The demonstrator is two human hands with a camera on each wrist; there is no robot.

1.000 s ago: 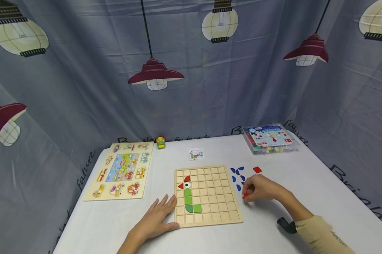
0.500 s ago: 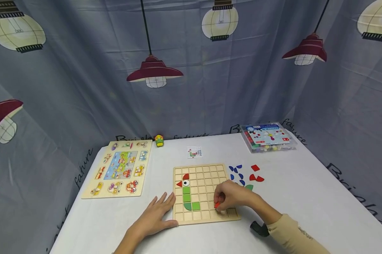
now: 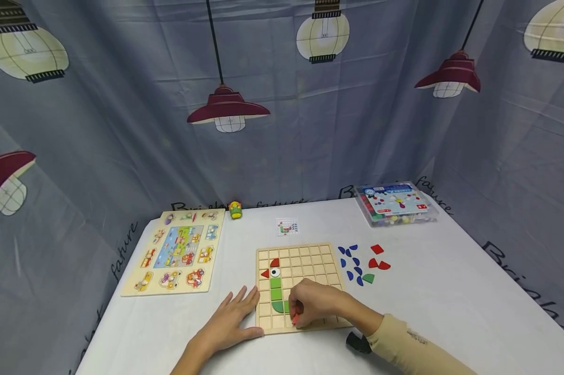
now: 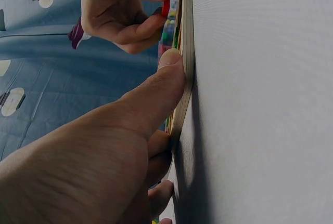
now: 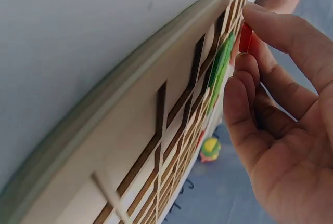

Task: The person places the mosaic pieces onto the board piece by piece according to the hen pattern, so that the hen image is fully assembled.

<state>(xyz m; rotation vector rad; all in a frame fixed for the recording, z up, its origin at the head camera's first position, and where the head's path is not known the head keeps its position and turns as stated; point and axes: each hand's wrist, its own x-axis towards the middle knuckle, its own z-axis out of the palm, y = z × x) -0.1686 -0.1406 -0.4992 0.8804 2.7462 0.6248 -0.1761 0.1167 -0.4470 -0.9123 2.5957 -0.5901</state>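
Note:
My right hand (image 3: 316,302) pinches a small red piece (image 5: 246,38) between thumb and fingertips, low over the front of the wooden grid board (image 3: 310,268). The piece's full outline is hidden by the fingers. With fingers spread, my left hand (image 3: 228,319) rests at the board's left edge, its thumb (image 4: 156,86) touching the rim. On the board's left side lie a red quarter piece (image 3: 274,262), a red triangle (image 3: 265,273), a white eye piece (image 3: 274,272), green squares (image 3: 276,294) and a dark green quarter piece (image 3: 278,307). Another green square is partly covered by my right hand.
Right of the board lie several blue pieces (image 3: 356,261), a red square (image 3: 377,249), two red pieces (image 3: 378,264) and a green piece (image 3: 368,278). Behind are a pattern card (image 3: 287,226), a toy figure (image 3: 235,210) and a plastic box (image 3: 396,204). A picture puzzle (image 3: 174,252) lies left.
My right hand has carried the red piece leftward from beside the loose pieces to the board's lower left part. The left hand has stayed at the board's edge.

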